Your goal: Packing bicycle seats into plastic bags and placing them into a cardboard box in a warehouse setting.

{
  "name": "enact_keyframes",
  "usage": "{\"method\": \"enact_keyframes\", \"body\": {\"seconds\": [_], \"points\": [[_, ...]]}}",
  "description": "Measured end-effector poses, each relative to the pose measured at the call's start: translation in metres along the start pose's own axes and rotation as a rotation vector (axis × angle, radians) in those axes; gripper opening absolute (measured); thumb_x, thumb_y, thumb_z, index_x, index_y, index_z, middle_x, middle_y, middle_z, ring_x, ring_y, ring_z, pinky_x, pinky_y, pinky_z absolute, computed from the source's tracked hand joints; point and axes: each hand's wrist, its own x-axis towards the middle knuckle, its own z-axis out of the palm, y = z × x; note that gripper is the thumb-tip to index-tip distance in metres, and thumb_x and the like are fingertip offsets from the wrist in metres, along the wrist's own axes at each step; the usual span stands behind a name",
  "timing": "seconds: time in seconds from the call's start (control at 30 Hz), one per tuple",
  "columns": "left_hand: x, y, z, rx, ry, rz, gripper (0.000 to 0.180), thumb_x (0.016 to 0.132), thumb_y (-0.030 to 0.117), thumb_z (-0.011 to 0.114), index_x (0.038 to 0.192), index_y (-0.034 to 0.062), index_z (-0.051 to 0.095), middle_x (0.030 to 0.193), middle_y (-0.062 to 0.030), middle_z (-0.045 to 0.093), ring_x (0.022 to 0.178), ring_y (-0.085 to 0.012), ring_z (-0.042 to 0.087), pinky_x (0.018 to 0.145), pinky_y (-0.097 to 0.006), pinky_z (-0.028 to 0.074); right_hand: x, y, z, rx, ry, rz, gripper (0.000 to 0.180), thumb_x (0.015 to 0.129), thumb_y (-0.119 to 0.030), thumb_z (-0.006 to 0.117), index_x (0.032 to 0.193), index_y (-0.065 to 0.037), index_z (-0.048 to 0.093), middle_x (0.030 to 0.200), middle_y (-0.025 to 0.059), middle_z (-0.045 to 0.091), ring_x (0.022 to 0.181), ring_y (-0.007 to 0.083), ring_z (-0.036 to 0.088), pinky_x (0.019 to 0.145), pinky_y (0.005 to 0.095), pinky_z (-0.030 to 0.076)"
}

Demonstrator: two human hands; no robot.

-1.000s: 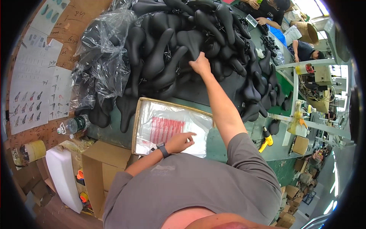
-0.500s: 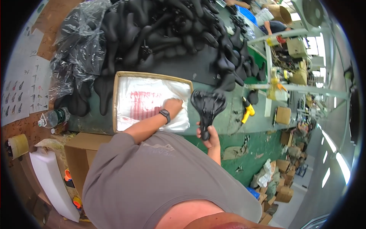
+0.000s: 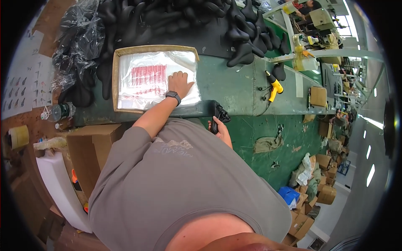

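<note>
The left hand (image 3: 180,84) is resting palm down on a stack of clear plastic bags (image 3: 144,77), its thumb standing apart from the fingers. A dark watch (image 3: 172,97) is circling that wrist. The bags are lying inside a shallow cardboard box (image 3: 116,79), their red print showing left of the hand. The right hand (image 3: 223,129) is clamping a black bicycle saddle (image 3: 219,112) by its narrow end — the saddle is sitting at the near edge of the green workbench (image 3: 228,83), right of the shallow box, its metal underside facing right. On the far side, a heap of black saddles (image 3: 167,27) is spreading across the bench, with crumpled clear film (image 3: 79,42) covering its left part. A yellow and black heat gun (image 3: 275,88) is lying well to the right. At the near left, a clear bottle (image 3: 62,111) is lying on its side — beyond an open brown carton (image 3: 93,144).
</note>
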Motion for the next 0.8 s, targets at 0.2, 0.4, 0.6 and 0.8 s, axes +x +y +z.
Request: {"method": "enact_keyframes", "body": {"seconds": [0.2,0.4,0.6,0.8], "points": [[-0.011,-0.009,0.022,-0.053,-0.072,-0.160,0.018,0.099,0.026,0.065,0.100,0.0086,0.069,0.100,-0.0139,0.066,0.097,-0.0365,0.063,0.081,-0.051,0.050,0.005,-0.039,-0.002,-0.431,0.042,-0.220,0.028,0.091,-0.024,0.082,0.096,0.000,0.067,0.082,0.0120,0.070,0.063,0.0248,0.069,0.053,0.0392,0.061],[-0.021,0.001,0.019,-0.253,-0.032,-0.304,0.022,0.100,0.028,0.064,0.100,0.0070,0.067,0.104,-0.0183,0.067,0.101,-0.0410,0.063,0.087,-0.053,0.052,-0.035,-0.073,0.034,-0.493,-0.261,-0.388,0.034,0.094,-0.022,0.080,0.113,-0.002,0.060,0.094,0.0096,0.072,0.067,0.0187,0.069,0.053,0.0342,0.060],[-0.006,0.015,0.017,-0.108,-0.175,-0.379,0.027,0.096,0.033,0.071,0.093,0.0079,0.079,0.103,-0.0175,0.069,0.101,-0.0385,0.066,0.088,-0.048,0.054,-0.061,-0.078,0.085,-0.531,-0.334,-0.489,0.035,0.094,-0.022,0.080,0.113,-0.001,0.060,0.093,0.0092,0.071,0.065,0.0180,0.067,0.054,0.0333,0.059],[-0.034,-0.018,0.018,-0.400,-0.145,-0.303,0.032,0.102,0.032,0.060,0.110,0.0067,0.078,0.107,-0.0181,0.073,0.102,-0.0367,0.069,0.089,-0.047,0.053,-0.079,-0.074,0.104,-0.661,-0.383,-0.616,0.048,0.089,-0.016,0.084,0.122,-0.003,0.051,0.090,0.0084,0.067,0.065,0.0175,0.068,0.056,0.0336,0.060]]}}
